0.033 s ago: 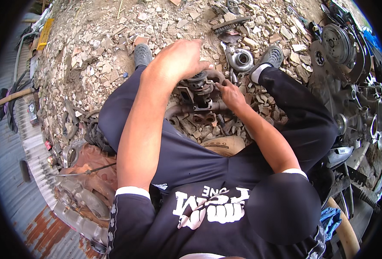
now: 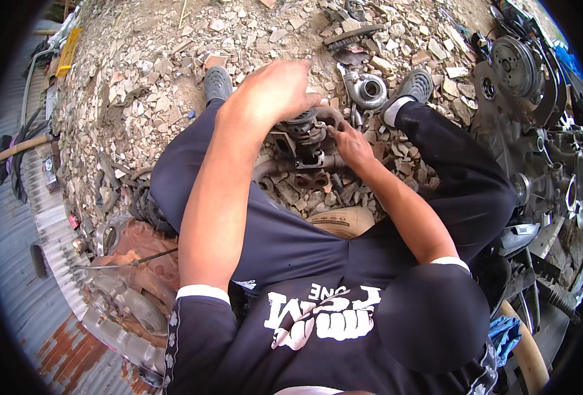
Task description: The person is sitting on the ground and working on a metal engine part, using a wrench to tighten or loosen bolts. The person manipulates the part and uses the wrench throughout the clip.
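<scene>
Between my legs rests a greasy metal assembly (image 2: 308,148) with flanges, a round top piece and a curved pipe (image 2: 328,117). My left hand (image 2: 272,92) is over its top, fingers bent and partly hidden behind the hand; what they hold is hidden. My right hand (image 2: 352,146) is closed on the curved pipe at the assembly's right side. A silver turbocharger (image 2: 364,89) lies on the rubble just beyond, beside my right foot.
Broken stone covers the ground, with a dark brush-like piece (image 2: 354,36) farther forward. Large metal engine parts (image 2: 522,151) crowd the right. A rusty casting (image 2: 140,257) and corrugated sheeting (image 2: 22,250) lie at left. A tan sack (image 2: 337,220) sits beneath my legs.
</scene>
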Demonstrator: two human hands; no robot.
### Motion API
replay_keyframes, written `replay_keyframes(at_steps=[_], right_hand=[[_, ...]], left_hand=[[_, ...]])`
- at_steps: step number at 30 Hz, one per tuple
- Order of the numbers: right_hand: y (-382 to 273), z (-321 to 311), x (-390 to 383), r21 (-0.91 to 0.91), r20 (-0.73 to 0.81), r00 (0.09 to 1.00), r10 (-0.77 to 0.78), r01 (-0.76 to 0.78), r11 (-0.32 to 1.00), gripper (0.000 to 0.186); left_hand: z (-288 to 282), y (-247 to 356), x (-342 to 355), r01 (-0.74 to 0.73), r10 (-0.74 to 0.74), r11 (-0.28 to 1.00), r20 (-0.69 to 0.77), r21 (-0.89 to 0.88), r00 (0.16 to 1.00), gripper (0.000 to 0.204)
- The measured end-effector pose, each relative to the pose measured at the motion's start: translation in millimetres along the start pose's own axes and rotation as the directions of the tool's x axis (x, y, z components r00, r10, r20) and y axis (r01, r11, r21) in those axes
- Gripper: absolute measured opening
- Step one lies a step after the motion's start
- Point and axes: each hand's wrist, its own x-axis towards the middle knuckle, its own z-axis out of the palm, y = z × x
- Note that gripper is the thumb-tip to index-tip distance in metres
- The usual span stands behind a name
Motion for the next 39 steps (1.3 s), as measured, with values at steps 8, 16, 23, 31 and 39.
replay_keyframes(at_steps=[8,16,23,31,39], right_hand=[[-21,10,20,-0.179,0.057,0.997,0.048,-0.037,0.983,0.032],[21,-3,29,-0.053,0.067,0.987,-0.143,0.147,0.988,0.033],[81,11,25,0.002,0.058,0.989,-0.136,0.136,0.991,0.042],[61,-22,35,-0.098,0.043,0.995,-0.085,0.089,0.991,0.033],[23,1,14,-0.109,0.025,0.999,-0.024,0.026,0.994,0.027]], left_hand=[[9,4,5,-0.009,0.009,1.000,0.015,-0.004,1.000,0.072],[15,8,7,0.006,-0.006,1.000,0.075,-0.007,0.997,0.074],[8,12,12,0.000,-0.001,1.000,0.110,0.011,0.994,0.078],[1,7,11,0.032,-0.033,0.999,0.114,0.009,0.993,0.078],[-1,13,19,0.031,-0.031,1.000,0.113,0.006,0.993,0.075]])
